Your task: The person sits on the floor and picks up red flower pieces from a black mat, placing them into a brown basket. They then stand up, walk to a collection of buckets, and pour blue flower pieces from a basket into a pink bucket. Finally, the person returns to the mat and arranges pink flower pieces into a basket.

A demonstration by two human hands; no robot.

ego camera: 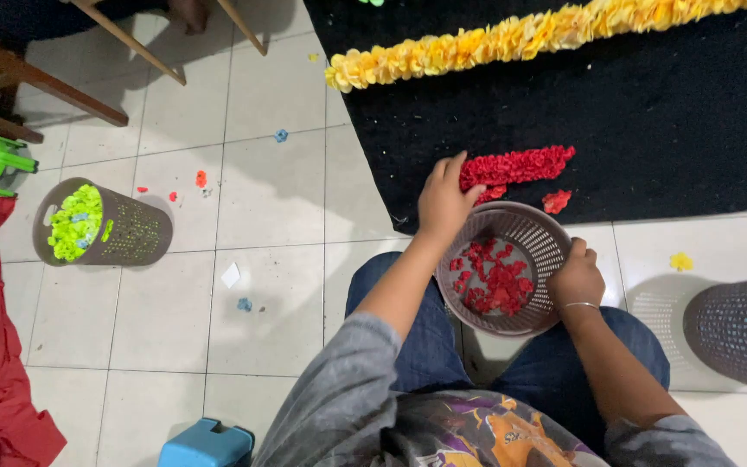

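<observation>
Grey sleeves and blue-jeaned knees fill the bottom of the head view, and between the knees sits a brown perforated basket holding loose red paper flowers. At four o'clock of the basket the right hand is clenched on its rim, steadying it. At eleven o'clock the left hand pinches the near end of a red flower strand lying on the black mat. I'd judge a firm rim hold and light fingertip pressure suit this best. A yellow garland runs across at twelve o'clock; a basket of green flowers stands well apart at nine.
</observation>
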